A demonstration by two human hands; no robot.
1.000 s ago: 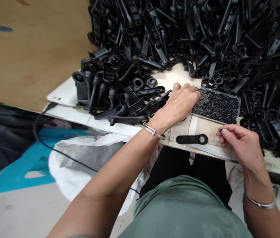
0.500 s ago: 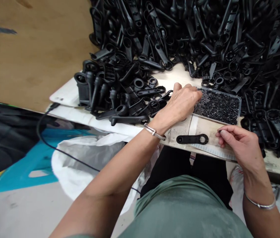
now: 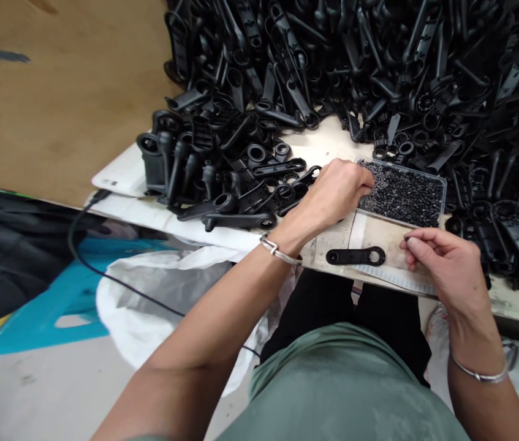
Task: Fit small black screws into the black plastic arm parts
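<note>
At the left end of a clear shallow tray (image 3: 404,193) full of tiny black parts, my left hand (image 3: 339,187) reaches in with its fingers drawn together. Their tips are hidden, so I cannot make out what they hold. My right hand (image 3: 445,260) is just below the tray, thumb and forefinger pinched on a tiny dark piece (image 3: 407,239). Between the hands, near the table's front edge, a black plastic arm-shaped part (image 3: 353,256) lies flat, its ring end to the right. Neither hand touches it.
A big heap of black plastic parts (image 3: 333,61) covers the back of the table, with more of them (image 3: 511,233) right of the tray. A smaller pile (image 3: 222,171) lies left of my left hand. A white bag (image 3: 149,288) and a black cable (image 3: 135,288) hang below the edge.
My left hand's fingers have dipped and closed further at the tray's left end. My right hand keeps its pinch in nearly the same spot. The flat black part has not moved.
</note>
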